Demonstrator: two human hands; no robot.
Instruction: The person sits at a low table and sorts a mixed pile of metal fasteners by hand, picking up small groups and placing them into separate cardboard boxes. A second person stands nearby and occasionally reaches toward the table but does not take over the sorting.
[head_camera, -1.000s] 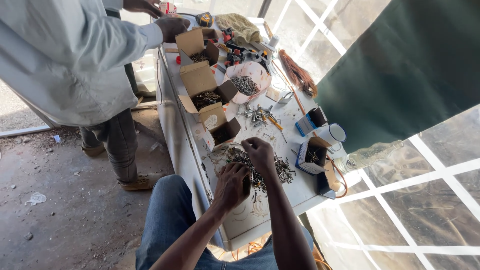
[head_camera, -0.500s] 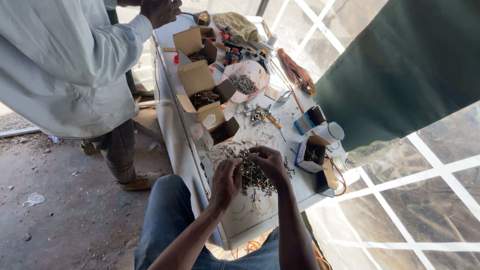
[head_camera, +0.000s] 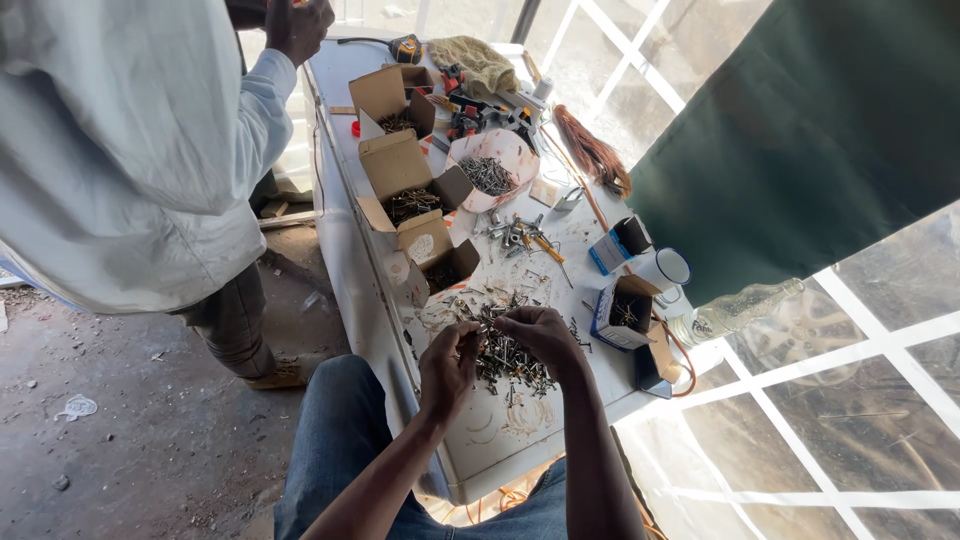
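Two hands, left hand (head_camera: 449, 362) and right hand (head_camera: 538, 333), pinched screws from the pile (head_camera: 505, 355) lying between and just beneath their fingers on the table (head_camera: 480, 440).

arms: both bare to above the elbow, no sleeves in view
hands: left hand (head_camera: 448, 362), right hand (head_camera: 540, 333), ungloved
legs: blue denim jeans (head_camera: 335, 440)

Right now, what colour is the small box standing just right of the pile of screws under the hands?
Blue and white box, open on top; head view.
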